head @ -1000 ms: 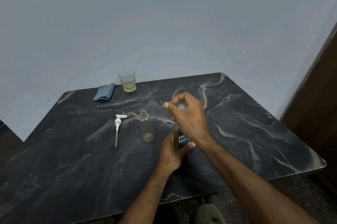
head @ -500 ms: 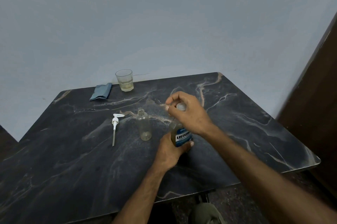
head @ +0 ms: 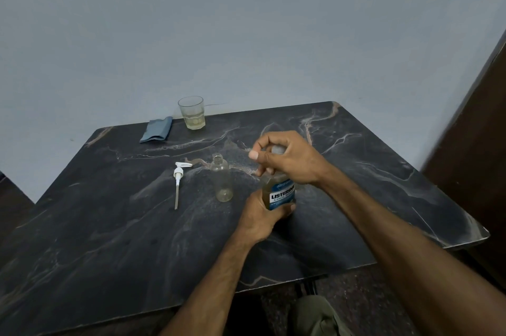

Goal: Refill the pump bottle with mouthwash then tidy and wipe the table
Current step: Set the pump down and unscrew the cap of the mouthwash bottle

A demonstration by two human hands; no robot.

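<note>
A mouthwash bottle (head: 279, 192) with a blue label and yellowish liquid stands near the middle of the dark marble table (head: 109, 240). My left hand (head: 260, 216) grips its lower body. My right hand (head: 287, 156) is closed over its white cap (head: 278, 149), which is mostly hidden by the fingers. Just left of it stands the clear pump bottle (head: 222, 181), upright, open-necked and nearly empty. Its white pump head with long dip tube (head: 178, 182) lies flat on the table further left.
A glass (head: 191, 112) with a little pale liquid stands at the table's far edge by the wall. A folded blue cloth (head: 157, 130) lies to its left. A dark wooden panel (head: 476, 130) rises at the right.
The mouthwash bottle's label has come more into view as my right hand shifted on the cap. Both hands stay on the bottle. The camera has tilted slightly.
</note>
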